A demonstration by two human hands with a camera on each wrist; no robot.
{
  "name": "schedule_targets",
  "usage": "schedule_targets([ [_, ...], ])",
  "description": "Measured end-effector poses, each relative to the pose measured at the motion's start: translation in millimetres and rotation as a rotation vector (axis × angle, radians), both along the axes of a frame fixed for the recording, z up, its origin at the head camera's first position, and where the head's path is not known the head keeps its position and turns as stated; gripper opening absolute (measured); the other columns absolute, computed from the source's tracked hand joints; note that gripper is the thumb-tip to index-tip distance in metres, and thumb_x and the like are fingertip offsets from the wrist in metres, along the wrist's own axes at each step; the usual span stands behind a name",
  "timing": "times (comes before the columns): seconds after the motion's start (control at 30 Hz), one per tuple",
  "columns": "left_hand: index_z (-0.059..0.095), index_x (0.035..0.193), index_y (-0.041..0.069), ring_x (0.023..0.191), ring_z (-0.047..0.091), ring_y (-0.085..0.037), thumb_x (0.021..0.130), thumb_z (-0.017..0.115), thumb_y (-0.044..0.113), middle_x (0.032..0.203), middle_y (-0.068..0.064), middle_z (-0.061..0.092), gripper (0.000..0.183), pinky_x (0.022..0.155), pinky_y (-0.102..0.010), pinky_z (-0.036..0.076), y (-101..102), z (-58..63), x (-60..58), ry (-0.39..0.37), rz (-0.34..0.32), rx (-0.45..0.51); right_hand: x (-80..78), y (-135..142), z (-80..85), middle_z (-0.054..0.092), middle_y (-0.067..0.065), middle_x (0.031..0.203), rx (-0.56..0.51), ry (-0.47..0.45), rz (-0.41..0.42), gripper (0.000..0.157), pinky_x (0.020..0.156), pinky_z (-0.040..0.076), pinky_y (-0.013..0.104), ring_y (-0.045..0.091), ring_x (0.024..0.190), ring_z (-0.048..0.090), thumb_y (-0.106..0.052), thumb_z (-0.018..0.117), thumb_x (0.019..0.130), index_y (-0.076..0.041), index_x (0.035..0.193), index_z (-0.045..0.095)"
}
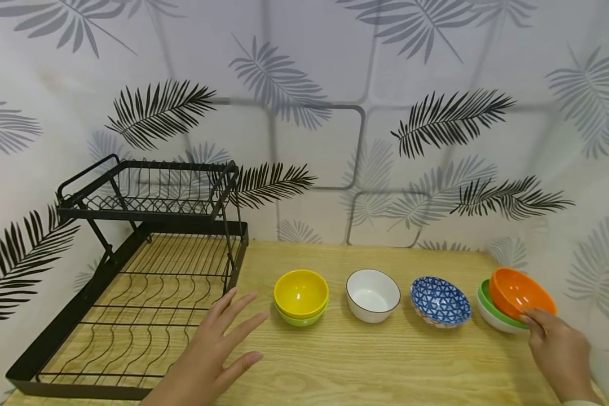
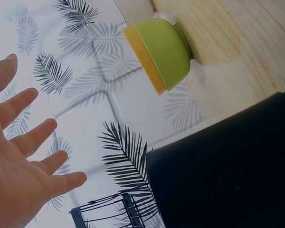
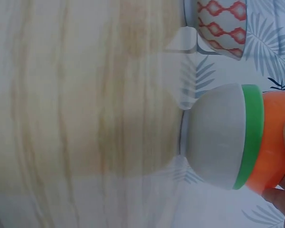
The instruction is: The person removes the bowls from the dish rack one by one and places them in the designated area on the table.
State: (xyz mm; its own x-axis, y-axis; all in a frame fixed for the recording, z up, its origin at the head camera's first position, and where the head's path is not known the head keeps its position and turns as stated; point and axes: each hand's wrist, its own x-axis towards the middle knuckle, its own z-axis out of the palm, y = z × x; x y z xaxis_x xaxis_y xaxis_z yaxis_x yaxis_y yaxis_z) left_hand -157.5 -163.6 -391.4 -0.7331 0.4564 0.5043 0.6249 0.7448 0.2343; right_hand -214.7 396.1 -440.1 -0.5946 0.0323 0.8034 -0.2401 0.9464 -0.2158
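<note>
My right hand [image 1: 559,347] pinches the near rim of an orange bowl [image 1: 520,292] at the far right. That bowl sits tilted in a green bowl [image 1: 487,299], with a white outer wall [image 3: 213,137] below the green in the right wrist view. My left hand [image 1: 210,349] hovers beside the dish rack, its fingers spread and holding nothing. Nearest to it on the right stands a yellow bowl [image 1: 301,293], stacked in a light green bowl [image 1: 300,321]. In the left wrist view the left hand [image 2: 23,156] is apart from both bowls.
A black two-tier dish rack [image 1: 132,389] fills the left side. Between the stacks stand a white bowl with a dark rim [image 1: 373,296] and a blue patterned bowl [image 1: 440,301], whose outside is red and white. Behind the wooden table [image 1: 375,366] hangs a leaf-patterned backdrop [image 1: 309,135].
</note>
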Motion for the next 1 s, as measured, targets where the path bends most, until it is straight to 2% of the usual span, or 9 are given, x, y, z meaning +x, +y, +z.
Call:
schedule_targets([
  [0.2, 0.047, 0.141, 0.029, 0.141, 0.023, -0.036, 0.090, 0.064, 0.042, 0.155, 0.001, 0.030, 0.055, 0.100, -0.065, 0.038, -1.5, -3.2, 0.0, 0.022, -0.007, -0.015, -5.4, 0.5, -5.8, 0.064, 0.036, 0.088, 0.006, -0.119, 0.000, 0.016, 0.065, 0.048, 0.066, 0.055, 0.078, 0.061, 0.014, 0.070, 0.072, 0.013, 0.089, 0.069],
  [0.5, 0.046, 0.142, 0.030, 0.141, 0.024, -0.035, 0.090, 0.065, 0.041, 0.156, 0.002, 0.029, 0.056, 0.101, -0.065, 0.036, -1.4, -7.0, -0.1, 0.027, -0.006, -0.023, -2.4, 2.0, -8.9, 0.063, 0.036, 0.090, 0.034, -0.185, 0.024, 0.019, 0.063, 0.047, 0.068, 0.057, 0.077, 0.059, 0.017, 0.065, 0.071, 0.011, 0.088, 0.069],
  [0.7, 0.044, 0.143, 0.032, 0.141, 0.025, -0.035, 0.090, 0.065, 0.041, 0.156, 0.004, 0.027, 0.058, 0.102, -0.064, 0.036, 0.1, -5.8, -1.9, -0.011, -0.005, -0.019, -2.3, 4.2, -7.7, 0.062, 0.037, 0.093, 0.040, -0.236, 0.013, 0.020, 0.065, 0.046, 0.068, 0.058, 0.080, 0.058, 0.017, 0.062, 0.073, 0.011, 0.091, 0.068],
  [1.0, 0.041, 0.145, 0.030, 0.140, 0.026, -0.035, 0.088, 0.068, 0.038, 0.155, 0.002, 0.029, 0.063, 0.102, -0.062, 0.038, -0.2, -7.6, -1.7, -0.012, -0.005, -0.033, 0.0, 1.4, -4.7, 0.058, 0.042, 0.098, 0.019, -0.329, -0.013, 0.014, 0.066, 0.044, 0.069, 0.061, 0.082, 0.056, 0.011, 0.062, 0.079, 0.014, 0.092, 0.066],
])
